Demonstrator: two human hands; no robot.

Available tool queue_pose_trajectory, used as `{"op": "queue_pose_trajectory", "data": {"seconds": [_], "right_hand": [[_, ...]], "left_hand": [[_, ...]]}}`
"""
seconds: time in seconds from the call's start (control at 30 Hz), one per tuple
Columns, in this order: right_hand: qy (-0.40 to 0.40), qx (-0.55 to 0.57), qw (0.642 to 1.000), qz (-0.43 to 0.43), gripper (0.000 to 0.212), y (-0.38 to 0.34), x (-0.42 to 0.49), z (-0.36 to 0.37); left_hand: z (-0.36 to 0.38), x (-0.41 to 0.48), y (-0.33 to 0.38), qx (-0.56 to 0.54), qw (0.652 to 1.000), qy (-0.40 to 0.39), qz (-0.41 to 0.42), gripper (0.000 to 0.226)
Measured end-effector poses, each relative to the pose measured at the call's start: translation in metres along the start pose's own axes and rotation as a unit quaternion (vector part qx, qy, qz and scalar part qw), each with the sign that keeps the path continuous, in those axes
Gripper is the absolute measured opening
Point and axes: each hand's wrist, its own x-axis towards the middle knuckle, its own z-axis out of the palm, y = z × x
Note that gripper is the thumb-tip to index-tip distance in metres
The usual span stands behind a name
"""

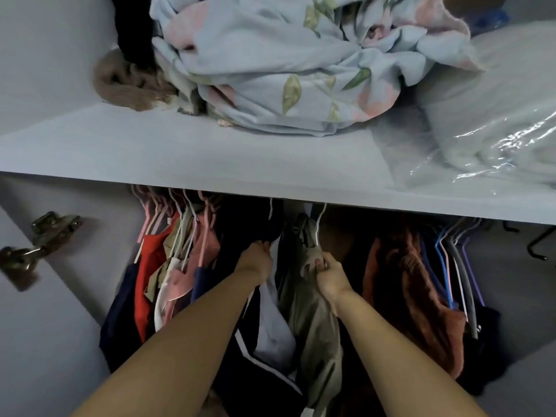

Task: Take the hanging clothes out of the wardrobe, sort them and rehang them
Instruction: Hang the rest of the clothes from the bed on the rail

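Clothes hang on hangers below a white shelf (210,164). My left hand (257,260) grips the shoulder of a dark navy garment (240,236) in the middle of the rail. My right hand (329,273) is closed on an olive-grey garment (313,320) that hangs on a white hanger (319,224). A white piece of cloth (272,323) shows between the two. Red, pink and beige clothes (168,266) are bunched at the left. A rust-brown garment (403,284) and several empty coloured hangers (457,266) hang at the right. The rail itself is hidden by the shelf.
On the shelf lie a crumpled floral blanket (285,61), a brown woolly item (126,82) and plastic-wrapped bedding (496,121). The open wardrobe door with metal hinges (45,233) stands at the left. Black hooks (538,245) stick out at the far right.
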Motion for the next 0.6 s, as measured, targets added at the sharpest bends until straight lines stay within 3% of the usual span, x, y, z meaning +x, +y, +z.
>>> {"op": "queue_pose_trajectory", "data": {"seconds": [0.17,0.6], "right_hand": [[0.000,-0.038,0.999,-0.028,0.028,-0.006,-0.016,0.012],[0.032,-0.064,0.997,-0.035,0.028,-0.005,-0.015,0.021]], "left_hand": [[0.007,-0.005,-0.003,-0.023,0.999,0.028,0.033,0.036],[0.000,0.005,-0.013,0.006,0.999,0.004,0.049,0.042]]}}
